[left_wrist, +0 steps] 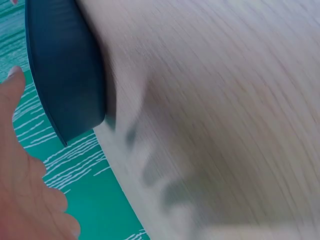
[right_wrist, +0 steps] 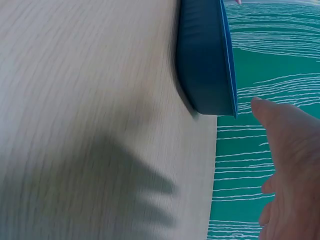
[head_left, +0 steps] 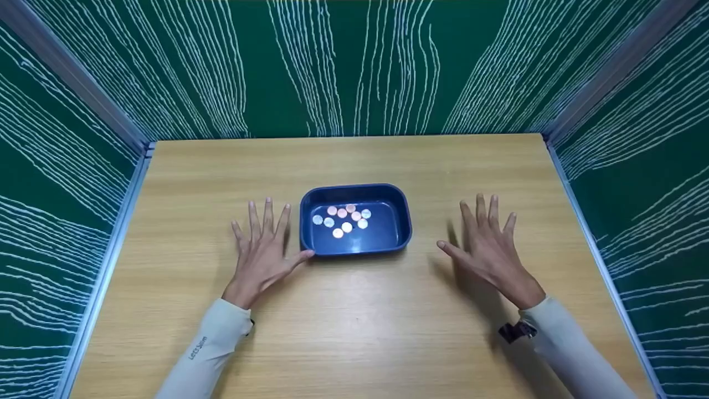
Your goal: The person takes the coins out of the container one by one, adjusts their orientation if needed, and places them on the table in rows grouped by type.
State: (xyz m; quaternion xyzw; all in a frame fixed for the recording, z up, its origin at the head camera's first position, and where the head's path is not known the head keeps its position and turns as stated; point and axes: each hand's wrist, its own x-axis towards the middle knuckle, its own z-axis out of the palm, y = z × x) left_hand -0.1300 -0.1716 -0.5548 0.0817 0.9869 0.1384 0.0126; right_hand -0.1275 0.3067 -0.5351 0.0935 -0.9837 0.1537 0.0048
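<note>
A dark blue plastic tray [head_left: 382, 239] with rounded corners sits mid-table, and several copper and silver coins [head_left: 347, 227] lie spread over its floor, mostly toward the left. To its left is my left hand [head_left: 263, 257], fingers straight and spread, its thumb at the tray's near left corner; in the left wrist view that thumb [left_wrist: 12, 87] appears a little apart from the tray wall [left_wrist: 65, 70]. My right hand [head_left: 490, 255] hovers to the right of the tray, fingers spread, holding nothing. Its thumb points toward the tray wall [right_wrist: 205, 60] in the right wrist view.
The wooden table [head_left: 354, 332] reaches back to a green wall [head_left: 354, 66] with white wavy lines. Similar panels stand on both sides, with metal rails [head_left: 105, 266] along the table edges. A small black device [head_left: 517, 331] is strapped at my right wrist.
</note>
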